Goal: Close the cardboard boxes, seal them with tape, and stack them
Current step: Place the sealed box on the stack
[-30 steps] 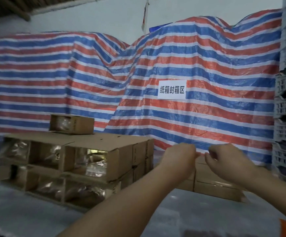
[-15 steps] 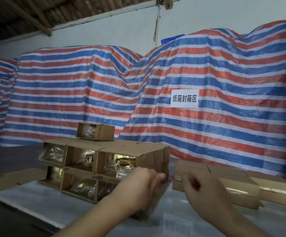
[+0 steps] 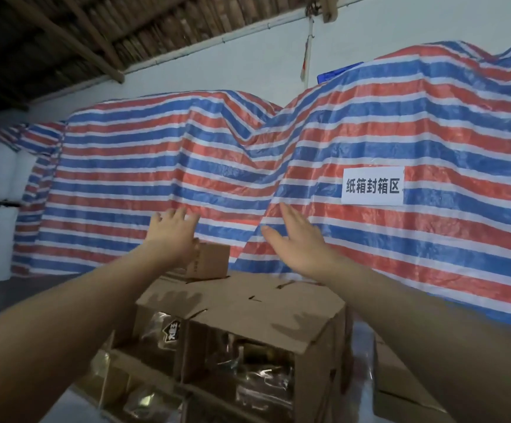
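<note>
Presently the small cardboard box (image 3: pixel 208 264), lying atop the far-left of the box stack (image 3: pixel 248 309), sits just beneath the spread, empty left hand (image 3: pixel 173 236), nearer than the spread right hand (image 3: pixel 298 242).

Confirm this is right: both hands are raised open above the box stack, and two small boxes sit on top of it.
Not quite. The head view shows one small box on the stack, not two. The left hand and right hand are raised open.
</note>
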{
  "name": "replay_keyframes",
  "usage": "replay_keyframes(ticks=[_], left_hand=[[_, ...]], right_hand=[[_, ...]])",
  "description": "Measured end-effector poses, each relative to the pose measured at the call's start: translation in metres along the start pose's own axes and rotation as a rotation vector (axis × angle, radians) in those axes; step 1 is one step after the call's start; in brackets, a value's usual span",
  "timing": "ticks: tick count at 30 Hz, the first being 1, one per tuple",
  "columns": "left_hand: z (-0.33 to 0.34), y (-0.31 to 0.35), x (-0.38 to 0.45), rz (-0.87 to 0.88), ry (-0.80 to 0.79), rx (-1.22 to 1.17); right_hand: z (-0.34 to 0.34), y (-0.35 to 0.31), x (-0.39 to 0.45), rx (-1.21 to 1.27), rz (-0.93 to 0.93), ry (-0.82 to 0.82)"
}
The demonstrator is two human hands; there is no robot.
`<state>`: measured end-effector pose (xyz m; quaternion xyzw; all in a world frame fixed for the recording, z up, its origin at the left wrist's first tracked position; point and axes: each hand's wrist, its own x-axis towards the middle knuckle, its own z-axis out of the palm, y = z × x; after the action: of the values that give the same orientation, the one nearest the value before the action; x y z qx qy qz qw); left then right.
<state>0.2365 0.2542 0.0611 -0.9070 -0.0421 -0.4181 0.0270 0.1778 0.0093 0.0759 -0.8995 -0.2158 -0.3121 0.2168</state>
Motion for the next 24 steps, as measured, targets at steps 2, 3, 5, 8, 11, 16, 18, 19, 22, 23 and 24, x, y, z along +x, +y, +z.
replay_keyframes(ticks=[2,3,5,8,11,16,18,19,22,23,24], left_hand=[[0.022,-0.014,0.033,0.033,-0.025,0.129],[0.032,-0.02,0.046,0.056,-0.049,0.178],[0.054,-0.025,0.067,0.09,-0.093,0.24],[0.08,-0.028,0.091,0.136,-0.151,0.319],[0.1,-0.032,0.106,0.163,-0.222,0.304],[0.123,-0.031,0.112,0.113,-0.339,0.078],[0.119,-0.03,0.112,0.117,-0.317,0.049],[0.113,-0.03,0.114,0.112,-0.292,0.026],[0.084,-0.022,0.118,0.1,-0.153,-0.098],[0.071,-0.02,0.12,0.1,-0.104,-0.157],[0.055,-0.016,0.121,0.101,-0.075,-0.258]], right_hand=[[0.013,0.007,0.035,-0.07,0.007,-0.038],[0.02,0.01,0.051,-0.092,0.013,-0.06],[0.032,0.018,0.079,-0.104,0.025,-0.103],[0.05,0.031,0.112,-0.083,0.051,-0.132],[0.071,0.041,0.13,-0.125,0.044,-0.177],[0.098,0.053,0.137,-0.129,0.003,-0.278],[0.103,0.05,0.136,-0.109,0.0,-0.316],[0.104,0.047,0.134,-0.087,0.0,-0.325],[0.1,0.034,0.13,0.017,0.015,-0.325],[0.096,0.028,0.13,0.051,0.023,-0.319],[0.091,0.021,0.129,0.092,0.037,-0.314]])
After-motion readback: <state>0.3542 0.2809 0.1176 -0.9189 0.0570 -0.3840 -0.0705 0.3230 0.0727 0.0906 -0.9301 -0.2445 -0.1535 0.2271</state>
